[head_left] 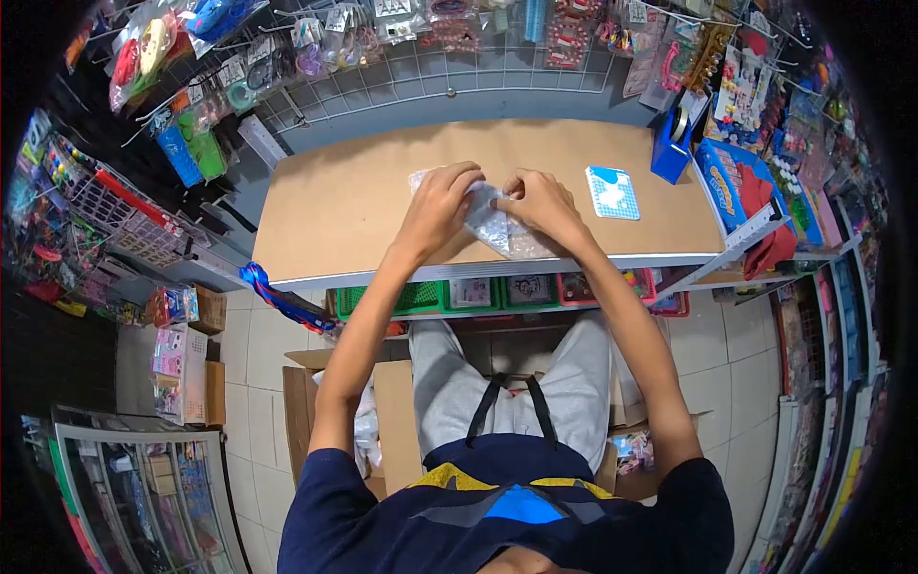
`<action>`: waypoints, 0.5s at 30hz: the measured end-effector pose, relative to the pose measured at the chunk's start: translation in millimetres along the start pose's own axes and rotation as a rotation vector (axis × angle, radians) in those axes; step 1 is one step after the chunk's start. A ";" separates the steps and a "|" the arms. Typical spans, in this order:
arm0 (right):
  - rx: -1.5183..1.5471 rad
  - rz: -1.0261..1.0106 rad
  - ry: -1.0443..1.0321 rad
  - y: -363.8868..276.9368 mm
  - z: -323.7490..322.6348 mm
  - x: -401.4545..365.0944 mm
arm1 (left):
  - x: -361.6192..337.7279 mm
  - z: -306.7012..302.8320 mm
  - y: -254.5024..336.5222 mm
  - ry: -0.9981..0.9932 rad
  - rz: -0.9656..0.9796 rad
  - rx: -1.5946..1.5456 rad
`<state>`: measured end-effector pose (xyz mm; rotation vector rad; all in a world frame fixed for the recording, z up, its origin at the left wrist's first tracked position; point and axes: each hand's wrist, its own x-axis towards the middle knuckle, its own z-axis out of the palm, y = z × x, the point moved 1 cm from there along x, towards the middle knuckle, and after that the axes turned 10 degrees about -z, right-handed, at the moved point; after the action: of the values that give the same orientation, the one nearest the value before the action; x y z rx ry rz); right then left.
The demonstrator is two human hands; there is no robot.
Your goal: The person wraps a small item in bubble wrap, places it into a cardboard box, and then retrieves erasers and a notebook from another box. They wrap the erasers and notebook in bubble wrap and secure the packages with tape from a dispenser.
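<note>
Both hands meet over the middle of the brown table, working at a clear plastic bag (491, 228). My left hand (442, 203) pinches the bag's upper left part, fingers curled. On the other side my right hand (541, 203) grips the top edge between thumb and bent fingers. The bag hangs tilted between them, crinkled and shiny. Beneath the hands lies more clear plastic (529, 241), its far corner showing past my left hand. To the right of my right hand, a stack of blue-and-white patterned cards (613, 193) lies flat.
The table (335, 206) has a blue tape dispenser (673, 143) at its right end, beside a blue display box (719, 187). Green baskets (416, 298) sit on a shelf below the top. Goods hang on a wire grid (449, 91) behind. An open cardboard box (392, 407) stands beside my legs.
</note>
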<state>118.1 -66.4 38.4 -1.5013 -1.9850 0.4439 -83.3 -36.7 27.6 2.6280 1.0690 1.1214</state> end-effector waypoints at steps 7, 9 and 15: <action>0.024 -0.028 -0.012 14.7 4.3 -15.2 | -47.3 -22.8 28.6 -0.343 0.043 -0.088; 0.019 -0.122 -0.030 11.6 -1.4 -19.4 | -49.8 -17.7 26.7 -0.324 0.035 -0.118; 0.222 -0.363 -0.247 32.8 -45.0 -54.5 | -51.8 -9.0 29.1 -0.301 0.015 -0.065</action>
<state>181.1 -112.3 39.0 -0.9615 -2.2531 0.6915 -97.8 -93.1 12.8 2.6457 0.9363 0.7169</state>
